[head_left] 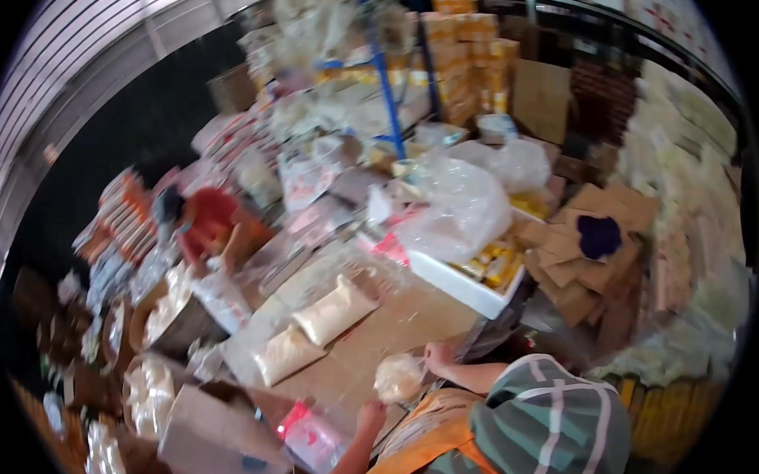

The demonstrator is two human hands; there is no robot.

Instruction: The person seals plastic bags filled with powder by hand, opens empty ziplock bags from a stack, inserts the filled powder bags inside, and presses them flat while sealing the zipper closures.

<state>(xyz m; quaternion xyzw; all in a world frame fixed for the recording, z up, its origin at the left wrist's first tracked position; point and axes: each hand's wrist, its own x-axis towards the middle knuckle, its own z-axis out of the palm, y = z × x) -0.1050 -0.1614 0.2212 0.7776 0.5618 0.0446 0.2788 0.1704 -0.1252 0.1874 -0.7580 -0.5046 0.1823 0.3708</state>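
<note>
A clear plastic bag [399, 378] with pale contents lies at the table's near edge, just in front of my orange apron. My right hand [438, 358] is closed at the bag's upper right corner, the fingers pinching its plastic. On the near left side my left hand [372, 417] is closed on the bag's lower edge; its fingertips are blurred. Farther up the table lie two filled clear bags with pale contents, one bag [336, 310] partly behind the other bag [289, 355]. Left of my left hand is a pink-and-white plastic package [311, 436].
A co-worker in a red top [214, 222] bends over bags at the left. A white box [461, 286] of yellow packets stands at the table's far right. Flattened cardboard [565, 272] is piled at right. An open carton [211, 439] stands lower left. Blue posts [382, 78] rise behind.
</note>
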